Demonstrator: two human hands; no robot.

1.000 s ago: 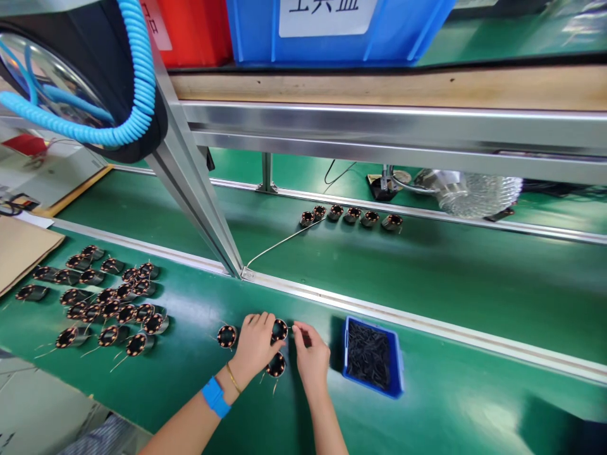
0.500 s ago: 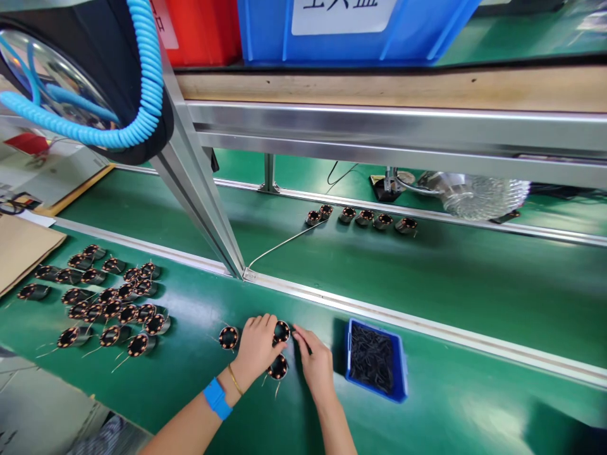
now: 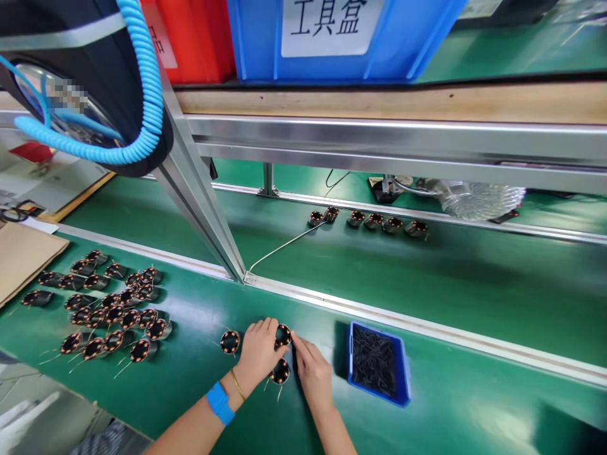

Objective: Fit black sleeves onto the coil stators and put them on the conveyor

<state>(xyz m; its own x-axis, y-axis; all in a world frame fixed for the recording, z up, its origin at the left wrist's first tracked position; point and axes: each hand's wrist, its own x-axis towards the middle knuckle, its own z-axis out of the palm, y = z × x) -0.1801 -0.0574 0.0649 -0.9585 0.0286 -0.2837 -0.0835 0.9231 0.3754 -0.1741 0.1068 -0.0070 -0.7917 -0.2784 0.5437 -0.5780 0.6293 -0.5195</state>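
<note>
My left hand [image 3: 260, 347], with a blue wrist strap, is wrapped round the far side of a motor stator [image 3: 283, 335] with copper windings on its ring. My right hand [image 3: 313, 373] pinches at that stator's right edge; what its fingertips hold is too small to make out. A second stator [image 3: 279, 371] sits just below the held one, with thin leads sticking out toward me. Left of my left hand stands another stator [image 3: 230, 342]. To the right of my right hand is a blue tray [image 3: 403, 373] full of short black tubes [image 3: 374, 360].
Many stators [image 3: 114, 316] cluster at the left of the green bench. Several more [image 3: 374, 220] stand in a row beyond the metal rail [image 3: 379, 317]. A slanted metal post [image 3: 208, 221] and a shelf beam [image 3: 379, 136] carrying a blue bin [image 3: 341, 57] stand ahead.
The view has tilted up slightly. The stators beyond the rail have shifted a little right, and one more stands in the left cluster's front row. Both hands stay at the same stator.
</note>
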